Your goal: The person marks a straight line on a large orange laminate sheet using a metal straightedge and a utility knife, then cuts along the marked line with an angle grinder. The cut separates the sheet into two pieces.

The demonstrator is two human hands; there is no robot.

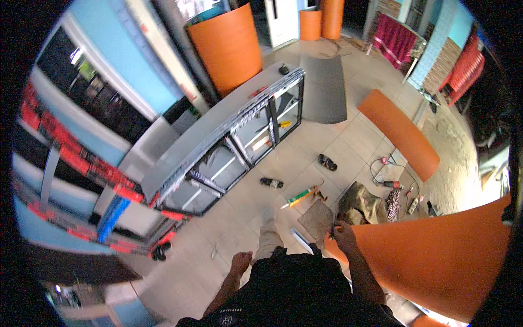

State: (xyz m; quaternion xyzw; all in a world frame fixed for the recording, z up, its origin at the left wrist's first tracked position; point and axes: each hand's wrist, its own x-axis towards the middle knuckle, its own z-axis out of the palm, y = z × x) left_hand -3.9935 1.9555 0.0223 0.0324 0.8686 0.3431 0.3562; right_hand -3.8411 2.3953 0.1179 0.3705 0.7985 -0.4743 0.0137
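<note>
My right hand (344,235) is closed at the near-left corner of a large curved orange sheet (436,250). Something small and dark shows at its fingers, too unclear to name. My left hand (241,262) hangs beside my leg with its fingers curled, and nothing shows in it. Just ahead of my right hand lies a flat grey-brown board (317,219), with a crumpled olive bag (359,203) beyond it. A sealant tube (300,197) rests on the tiles farther ahead, and a white strip (300,241) lies near my legs.
A long grey cabinet frame (218,158) with open compartments stands at the left, near a red and black frame (81,158). Two sandals (327,162) lie mid-floor. A power tool (391,184) with cords, another orange sheet (400,133) and a grey sheet (325,90) lie farther off.
</note>
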